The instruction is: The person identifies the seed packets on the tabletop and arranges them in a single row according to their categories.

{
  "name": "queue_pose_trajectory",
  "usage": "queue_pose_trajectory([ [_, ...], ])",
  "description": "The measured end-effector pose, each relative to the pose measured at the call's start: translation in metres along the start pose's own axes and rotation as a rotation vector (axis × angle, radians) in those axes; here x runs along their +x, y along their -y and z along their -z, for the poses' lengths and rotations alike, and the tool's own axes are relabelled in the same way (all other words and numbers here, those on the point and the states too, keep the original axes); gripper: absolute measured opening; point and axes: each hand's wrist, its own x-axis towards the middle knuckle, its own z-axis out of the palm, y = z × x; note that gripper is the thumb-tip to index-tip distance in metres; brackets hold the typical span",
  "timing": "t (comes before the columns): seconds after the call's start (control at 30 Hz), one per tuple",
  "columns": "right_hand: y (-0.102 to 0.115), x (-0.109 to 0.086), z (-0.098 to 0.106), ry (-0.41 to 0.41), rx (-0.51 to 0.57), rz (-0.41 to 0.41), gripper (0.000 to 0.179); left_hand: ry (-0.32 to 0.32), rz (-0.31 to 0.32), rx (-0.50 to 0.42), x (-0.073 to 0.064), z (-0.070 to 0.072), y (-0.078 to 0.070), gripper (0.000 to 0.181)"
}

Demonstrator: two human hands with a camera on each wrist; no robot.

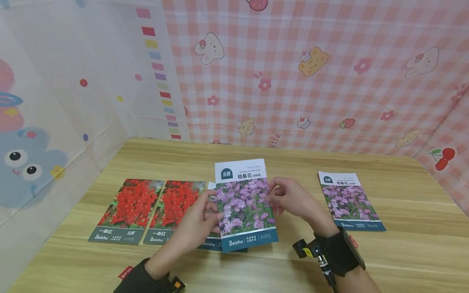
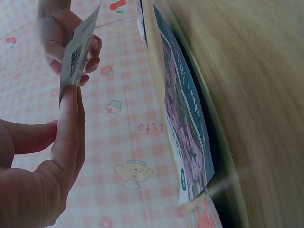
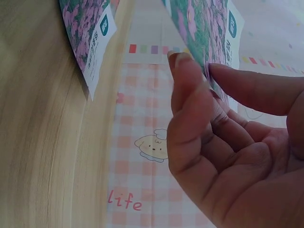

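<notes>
A seed packet (image 1: 245, 207) with purple-pink flowers and a white top is held up above the wooden table, between both hands. My left hand (image 1: 196, 221) holds its left edge, thumb toward the front and fingers behind. At the opposite edge, my right hand (image 1: 294, 199) pinches the packet between thumb and curled fingers. The right wrist view shows that pinch closely, with the right thumb (image 3: 251, 88) against the printed face. In the left wrist view the packet's pale back (image 2: 76, 61) bears a square code. Behind the held packet, another purple-flower packet (image 2: 183, 114) lies on the table, mostly covered in the head view.
Two red-flower packets (image 1: 128, 207) (image 1: 179, 199) lie side by side at the left. Apart at the right lies another purple-flower packet (image 1: 349, 199). Pink checked cloth (image 1: 293, 97) hangs behind the wooden table (image 1: 286, 264). Each wrist wears a black strap (image 1: 342, 252) with a camera.
</notes>
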Motion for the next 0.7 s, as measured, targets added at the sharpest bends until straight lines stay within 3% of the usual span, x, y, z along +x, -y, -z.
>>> queue_pose_trajectory([
  [0.37,-0.001,-0.001,0.003,0.041,0.022,0.02,0.004,-0.001,-0.031,-0.005,0.0,0.0,0.001,0.054],
  [0.7,-0.011,-0.004,0.013,-0.019,0.103,-0.001,0.005,0.035,-0.047,-0.027,0.0,0.0,0.0,0.058],
])
